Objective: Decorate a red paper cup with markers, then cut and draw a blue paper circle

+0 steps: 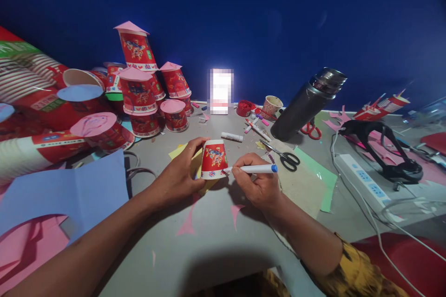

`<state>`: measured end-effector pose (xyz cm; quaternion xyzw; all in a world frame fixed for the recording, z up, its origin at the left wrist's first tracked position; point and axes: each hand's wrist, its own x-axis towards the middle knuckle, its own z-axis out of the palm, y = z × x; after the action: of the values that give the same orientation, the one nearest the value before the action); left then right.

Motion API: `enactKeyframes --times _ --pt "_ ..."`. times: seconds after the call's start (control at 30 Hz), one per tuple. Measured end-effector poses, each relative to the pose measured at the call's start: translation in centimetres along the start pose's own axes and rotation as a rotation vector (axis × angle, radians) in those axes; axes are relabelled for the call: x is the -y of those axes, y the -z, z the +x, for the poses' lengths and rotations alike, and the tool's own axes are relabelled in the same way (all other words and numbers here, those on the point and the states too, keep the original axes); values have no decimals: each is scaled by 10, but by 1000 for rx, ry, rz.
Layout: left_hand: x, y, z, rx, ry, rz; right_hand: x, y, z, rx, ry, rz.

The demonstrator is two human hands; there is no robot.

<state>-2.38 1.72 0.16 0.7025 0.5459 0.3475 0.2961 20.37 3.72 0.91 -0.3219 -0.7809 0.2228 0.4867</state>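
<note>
Behind the grey desk (135, 255) stands a dark blue wall (265, 18), and just below the frame's centre the left hand (183, 169) grips an upside-down red paper cup (213, 155) while the right hand (259, 185) pinches a white marker (258, 169), its tip at the cup's lower edge.

I can't read the pixelated bright screen (220, 92); the left edge crops the stacked cups (24, 81), and the far side of the held cup (213, 158) is hidden from me.
</note>
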Motion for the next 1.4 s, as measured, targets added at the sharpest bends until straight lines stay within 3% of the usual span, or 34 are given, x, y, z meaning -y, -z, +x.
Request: enactKeyframes --times 0.23,1.4 --pt "-4 2 -1 7 34 -34 -1 1 0 -59 -23 36" --pt "-4 3 1 -10 18 -8 -2 1 1 -70 -19 41"
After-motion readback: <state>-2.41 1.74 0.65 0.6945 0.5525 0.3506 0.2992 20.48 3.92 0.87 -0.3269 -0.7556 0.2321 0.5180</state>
